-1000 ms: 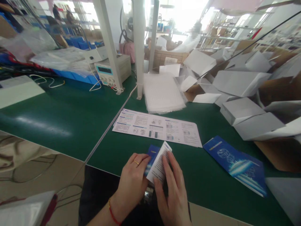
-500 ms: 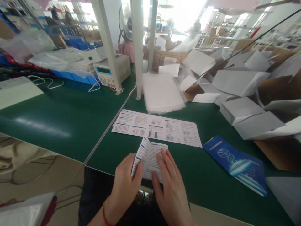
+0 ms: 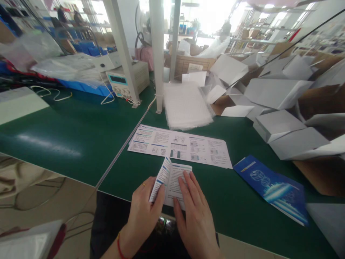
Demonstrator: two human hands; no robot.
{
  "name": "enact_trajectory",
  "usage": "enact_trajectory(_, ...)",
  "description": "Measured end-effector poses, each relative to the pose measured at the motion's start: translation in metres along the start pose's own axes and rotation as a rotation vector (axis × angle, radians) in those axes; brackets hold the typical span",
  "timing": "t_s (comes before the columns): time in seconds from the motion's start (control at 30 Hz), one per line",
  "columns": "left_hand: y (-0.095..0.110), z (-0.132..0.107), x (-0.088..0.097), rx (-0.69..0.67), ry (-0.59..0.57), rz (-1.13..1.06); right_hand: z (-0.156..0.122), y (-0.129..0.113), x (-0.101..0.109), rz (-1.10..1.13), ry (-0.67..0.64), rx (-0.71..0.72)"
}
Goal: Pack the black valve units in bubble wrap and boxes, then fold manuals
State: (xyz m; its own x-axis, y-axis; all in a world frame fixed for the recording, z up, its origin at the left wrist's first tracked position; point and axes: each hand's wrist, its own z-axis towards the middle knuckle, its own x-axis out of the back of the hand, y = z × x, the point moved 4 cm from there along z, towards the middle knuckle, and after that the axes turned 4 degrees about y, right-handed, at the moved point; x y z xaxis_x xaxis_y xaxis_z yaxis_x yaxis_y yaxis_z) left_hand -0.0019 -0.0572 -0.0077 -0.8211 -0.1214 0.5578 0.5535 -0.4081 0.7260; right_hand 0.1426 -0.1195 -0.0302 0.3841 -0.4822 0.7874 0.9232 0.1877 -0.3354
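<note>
A partly folded printed leaflet [image 3: 176,180] lies at the table's front edge, its left panel standing up. My left hand [image 3: 147,201] pinches that raised panel between thumb and fingers. Flat on the right panel rests my right hand [image 3: 195,205], its fingers stretched out and the thumb a little apart. Just beyond, unfolded printed sheets [image 3: 180,145] lie spread out in a small stack. Blue booklets [image 3: 272,190] with a glowing cover picture lie to the right of my right hand.
White cartons with open flaps [image 3: 277,93] crowd the right side. Translucent packing sheets [image 3: 187,106] lie behind the printed sheets, beside a metal post [image 3: 159,57]. A power supply unit [image 3: 129,81] stands at the back left, near a blue tray [image 3: 83,88]. A person [image 3: 223,36] is in the background.
Hardly anything differs. The raised panel of the leaflet leans slightly further left in my left hand, and my right hand stays on the right panel.
</note>
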Motion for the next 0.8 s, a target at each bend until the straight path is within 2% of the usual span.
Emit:
enact_trajectory(0.27, 0.001, 0.0, -0.001, -0.024, -0.042, -0.065, 0.0, 0.0, 0.0, 0.002, 0.003, -0.002)
enact_trajectory(0.53, 0.011, -0.003, 0.002, -0.253, -0.186, -0.133, 0.001, 0.001, -0.001, 0.043, -0.034, 0.003)
enact_trajectory(0.8, 0.004, -0.006, -0.021, -0.43, -0.14, 0.128, 0.002, 0.0, -0.003, 0.11, -0.003, -0.036)
